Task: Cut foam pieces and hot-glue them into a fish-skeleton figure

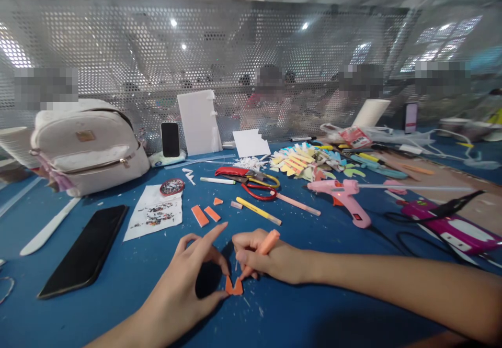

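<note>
A small orange notched piece (234, 287) is pinched at its left edge between the thumb and a finger of my left hand (192, 272), just above the blue table. My left index finger points up and away. My right hand (270, 259) grips an orange marker (269, 242), its tip end down against the right side of the piece. Beyond my hands lie two orange strips (200, 215) and a small orange scrap (218, 201). A yellow marker (259, 211) rests farther off, near red-handled scissors (261, 191).
A pink glue gun (345, 196) and a purple power strip (451, 225) with cables are on the right. A black phone (86, 248), a white backpack (90, 149) and a paper with dark bits (157, 217) are on the left. Colored scraps (301, 159) pile up behind.
</note>
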The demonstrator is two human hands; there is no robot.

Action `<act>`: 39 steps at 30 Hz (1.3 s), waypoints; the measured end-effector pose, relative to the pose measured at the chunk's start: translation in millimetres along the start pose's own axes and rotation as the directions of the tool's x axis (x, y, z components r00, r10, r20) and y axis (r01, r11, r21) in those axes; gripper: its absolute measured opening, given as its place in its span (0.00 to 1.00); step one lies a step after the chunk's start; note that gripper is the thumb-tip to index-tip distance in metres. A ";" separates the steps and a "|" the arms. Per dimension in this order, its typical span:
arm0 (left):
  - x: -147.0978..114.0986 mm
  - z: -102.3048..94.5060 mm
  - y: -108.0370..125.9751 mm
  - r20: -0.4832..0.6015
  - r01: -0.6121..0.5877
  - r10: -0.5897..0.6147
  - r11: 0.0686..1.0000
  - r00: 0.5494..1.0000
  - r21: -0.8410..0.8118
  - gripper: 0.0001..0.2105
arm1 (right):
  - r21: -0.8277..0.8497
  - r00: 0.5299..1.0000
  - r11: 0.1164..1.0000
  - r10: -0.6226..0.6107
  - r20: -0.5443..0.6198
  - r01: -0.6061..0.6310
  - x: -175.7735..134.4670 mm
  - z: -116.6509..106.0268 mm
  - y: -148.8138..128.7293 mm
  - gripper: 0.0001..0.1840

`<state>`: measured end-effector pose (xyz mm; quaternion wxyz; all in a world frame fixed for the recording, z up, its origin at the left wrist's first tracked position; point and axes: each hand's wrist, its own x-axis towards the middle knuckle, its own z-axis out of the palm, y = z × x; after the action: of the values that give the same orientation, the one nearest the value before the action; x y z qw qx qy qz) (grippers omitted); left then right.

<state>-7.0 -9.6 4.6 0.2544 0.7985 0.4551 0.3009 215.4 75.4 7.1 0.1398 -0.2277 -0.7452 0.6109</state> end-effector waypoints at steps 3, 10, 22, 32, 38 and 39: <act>0.5 -0.2 -0.7 0.006 0.006 -0.006 1.000 1.000 -0.005 0.43 | 0.003 1.000 1.000 0.001 -0.008 -0.001 0.3 0.6 -0.5 0.32; 1.8 -0.4 1.2 0.013 -0.001 0.001 1.000 1.000 -0.023 0.42 | 0.008 0.999 1.000 0.007 -0.036 -0.007 0.6 1.5 -5.7 0.32; 1.5 -1.6 3.3 0.020 0.004 -0.004 1.000 1.000 -0.016 0.45 | 0.023 0.999 1.000 0.018 -0.051 -0.016 1.4 2.3 -7.0 0.33; 1.0 -0.8 1.6 0.013 0.003 -0.003 1.000 1.000 0.006 0.44 | 0.044 1.000 0.999 0.015 -0.026 -0.013 1.4 1.5 -6.6 0.33; 1.4 -1.6 3.1 0.025 0.006 -0.006 1.000 1.000 0.012 0.43 | 0.065 1.000 0.998 0.022 -0.015 -0.020 1.7 1.6 -7.8 0.33; 1.3 -1.7 3.1 0.021 0.005 -0.005 1.000 1.000 0.013 0.43 | 0.068 1.000 0.997 0.023 -0.019 -0.022 1.7 1.7 -7.9 0.33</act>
<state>-5.9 -9.6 8.3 0.2549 0.8022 0.4562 0.2888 211.8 73.7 14.3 0.1477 -0.2370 -0.7200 0.6352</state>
